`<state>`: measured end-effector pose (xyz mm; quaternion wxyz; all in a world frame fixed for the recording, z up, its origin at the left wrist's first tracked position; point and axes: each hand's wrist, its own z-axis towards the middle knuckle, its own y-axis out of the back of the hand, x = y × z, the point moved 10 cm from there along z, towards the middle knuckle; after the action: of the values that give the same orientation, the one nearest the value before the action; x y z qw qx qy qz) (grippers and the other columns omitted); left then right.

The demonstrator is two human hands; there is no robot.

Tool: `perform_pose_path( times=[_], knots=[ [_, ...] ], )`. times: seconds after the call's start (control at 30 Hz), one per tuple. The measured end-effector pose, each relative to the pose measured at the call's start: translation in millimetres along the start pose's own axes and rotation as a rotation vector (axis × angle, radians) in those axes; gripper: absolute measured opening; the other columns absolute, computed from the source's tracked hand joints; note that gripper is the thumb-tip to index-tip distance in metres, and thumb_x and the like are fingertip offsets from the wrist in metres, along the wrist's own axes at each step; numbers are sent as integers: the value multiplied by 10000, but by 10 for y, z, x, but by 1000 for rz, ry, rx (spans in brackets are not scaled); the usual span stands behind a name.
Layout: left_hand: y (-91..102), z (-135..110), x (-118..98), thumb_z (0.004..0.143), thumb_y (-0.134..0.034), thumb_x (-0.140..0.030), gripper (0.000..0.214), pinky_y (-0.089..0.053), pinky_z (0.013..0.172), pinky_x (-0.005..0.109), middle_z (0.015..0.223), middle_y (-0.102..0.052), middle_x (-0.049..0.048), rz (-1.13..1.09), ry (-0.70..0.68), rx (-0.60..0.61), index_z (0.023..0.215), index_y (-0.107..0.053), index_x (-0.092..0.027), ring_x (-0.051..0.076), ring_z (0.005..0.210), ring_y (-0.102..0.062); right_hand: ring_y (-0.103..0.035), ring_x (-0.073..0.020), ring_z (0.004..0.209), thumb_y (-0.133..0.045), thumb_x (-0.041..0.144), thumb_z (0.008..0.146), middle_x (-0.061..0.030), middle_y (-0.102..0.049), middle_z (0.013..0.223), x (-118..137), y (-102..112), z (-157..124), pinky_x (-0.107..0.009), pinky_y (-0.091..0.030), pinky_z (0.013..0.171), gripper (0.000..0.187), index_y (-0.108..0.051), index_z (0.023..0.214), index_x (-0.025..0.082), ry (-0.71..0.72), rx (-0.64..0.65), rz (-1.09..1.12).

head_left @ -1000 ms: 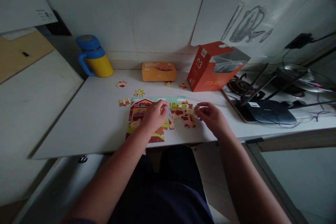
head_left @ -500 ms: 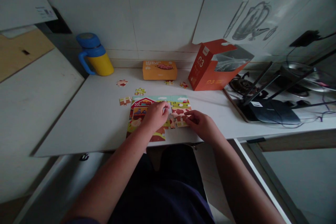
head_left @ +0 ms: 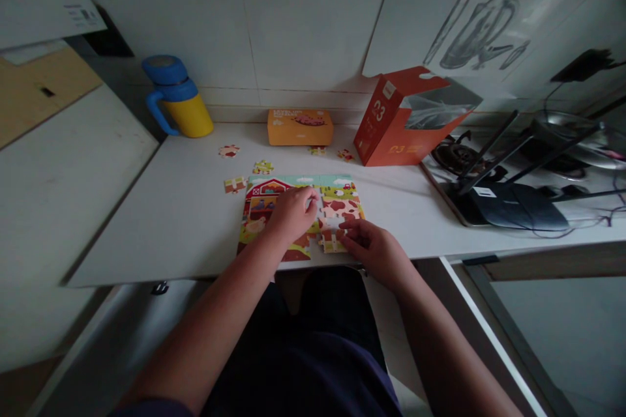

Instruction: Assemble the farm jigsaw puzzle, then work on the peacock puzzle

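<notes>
A jigsaw puzzle (head_left: 254,225) of a farm scene, with a red barn and a spotted cow, lies partly joined on the white counter. My left hand (head_left: 292,214) rests over its middle with curled fingers; whatever they hold, if anything, is hidden. At the lower right, my right hand (head_left: 376,249) pinches the edge of a puzzle piece (head_left: 331,242) with a fence pattern. A strip of counter shows between that piece and the cow piece (head_left: 337,208) above it.
Loose pieces, including a fence piece (head_left: 235,185), a green piece (head_left: 263,167) and a pinkish piece (head_left: 229,151), lie behind and left. Along the wall stand a blue-yellow jug (head_left: 188,111), an orange puzzle box (head_left: 300,128) and a red box (head_left: 391,127). A black router (head_left: 518,205) sits right, near the stove.
My right hand has drawn the fence piece down toward me, apart from the cow piece. My left hand stays nearly still. The view has shifted slightly.
</notes>
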<state>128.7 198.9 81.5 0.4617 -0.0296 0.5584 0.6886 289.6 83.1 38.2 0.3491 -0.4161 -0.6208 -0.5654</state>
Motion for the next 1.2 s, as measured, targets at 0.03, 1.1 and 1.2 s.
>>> perform_pose_path(
  times=[0.03,1.1,1.2],
  knots=[
    [-4,1,4,922,-618,-94,163,-564,965,371,1010,-802,38,6,3,2,958,-691,-235,231,990,-742,-619,-162,715,-701,489,957,-4,-707,839,25,-39,-11,-274,-451,639,361,-713,1201,223,6,11,0],
    [-12,-3,-23,911,-613,-81,171,-563,973,381,1019,-795,49,2,14,34,939,-681,-235,244,1015,-734,-686,-173,729,-702,325,909,0,-747,859,265,-293,-49,-294,-501,681,210,-719,1108,260,25,-3,-216],
    [-22,-2,-16,910,-615,-80,171,-558,979,382,1030,-795,49,10,6,30,946,-680,-234,243,1028,-733,-670,-167,726,-709,363,914,2,-730,842,202,-265,-50,-290,-496,678,228,-718,1111,250,11,21,-135]
  ],
)
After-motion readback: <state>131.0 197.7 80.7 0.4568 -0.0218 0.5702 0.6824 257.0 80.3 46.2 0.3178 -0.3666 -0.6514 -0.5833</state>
